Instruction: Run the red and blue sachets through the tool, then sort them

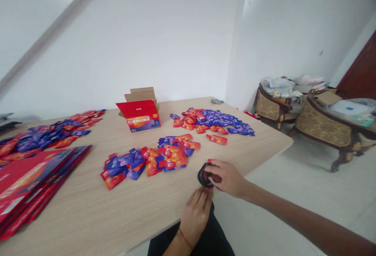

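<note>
My right hand [227, 177] is closed around a black rounded object [203, 175] with a dark reddish middle, at the table's near right edge. Its exact kind is not clear. Bits of red show above and below it, perhaps a sachet underneath. Just below, my left hand [196, 211] has its fingertips pressed together against the object's lower side; what they pinch is hidden. Beyond my hands lie a near heap of red and purple sachets [173, 156], a single red sachet [217, 139] and a farther heap of sachets [210, 119].
An open red carton [142, 117] stands near the wall on the wooden table [123, 213]. Flat folded red cartons [35, 181] and another sachet heap [49, 132] occupy the left. Crumpled grey material [217, 101] lies at the far corner. Loaded armchairs [320, 127] stand right.
</note>
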Tool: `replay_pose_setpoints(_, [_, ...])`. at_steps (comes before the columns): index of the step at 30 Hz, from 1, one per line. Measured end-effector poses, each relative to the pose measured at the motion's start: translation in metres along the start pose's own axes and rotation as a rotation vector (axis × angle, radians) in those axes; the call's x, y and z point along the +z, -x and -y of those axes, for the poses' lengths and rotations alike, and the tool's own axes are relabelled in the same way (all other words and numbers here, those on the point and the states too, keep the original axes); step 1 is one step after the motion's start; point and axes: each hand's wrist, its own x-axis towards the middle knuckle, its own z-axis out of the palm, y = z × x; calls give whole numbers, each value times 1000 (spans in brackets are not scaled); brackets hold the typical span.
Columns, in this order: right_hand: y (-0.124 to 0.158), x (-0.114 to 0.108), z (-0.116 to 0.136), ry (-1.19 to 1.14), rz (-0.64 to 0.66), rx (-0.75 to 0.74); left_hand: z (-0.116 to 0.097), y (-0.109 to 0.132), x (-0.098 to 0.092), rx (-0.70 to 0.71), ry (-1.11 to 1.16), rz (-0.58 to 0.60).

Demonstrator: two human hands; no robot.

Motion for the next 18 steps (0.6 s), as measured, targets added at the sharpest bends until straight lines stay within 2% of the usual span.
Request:
replay_pose_setpoints(2, [1, 20, 6, 54, 107, -23, 1, -2, -2, 1, 9, 0])
replay_pose_setpoints(5, [-9, 34, -16, 122, 145, 40, 1, -4, -6, -7, 42, -1])
replay_pose_setpoints(7, [-24, 29, -39, 185, 141, 123, 1, -5, -7, -11, 51, -12])
replay_pose_setpoints(11, [-53, -2, -73, 275, 171, 251, 2, -6, -8, -15, 42, -18])
replay_pose_setpoints(13, [-57, -15, -73, 259, 98, 265, 2, -6, -9, -17, 37, -23])
replay_pose_setpoints(16, [-47, -18, -49, 149, -64, 226, 1, -6, -10, -20, 35, -32])
replay_pose_setpoints(18, [-34, -7, -28, 56, -26, 138, 0, -6, -10, -27, 34, -27])
